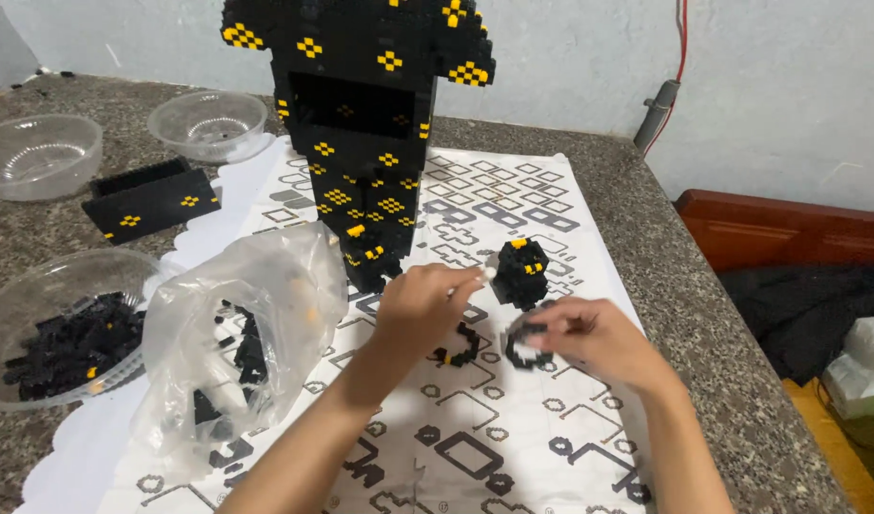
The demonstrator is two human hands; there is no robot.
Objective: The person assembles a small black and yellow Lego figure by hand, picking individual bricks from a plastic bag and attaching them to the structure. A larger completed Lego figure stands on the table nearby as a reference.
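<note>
Granite bench under the printed sheet [513,419], my left hand [420,309] pinches a small white brick [488,274] while my right hand [589,335] holds a black-and-white ring piece [526,350], which I judge needs careful alignment.

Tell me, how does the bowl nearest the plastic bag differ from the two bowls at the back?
The near bowl holds a heap of black bricks with a few yellow ones; the two back bowls look almost empty. The near bowl is partly hidden by the plastic bag; the back bowls stand fully in view. All three are clear plastic, on the stone counter.
</note>
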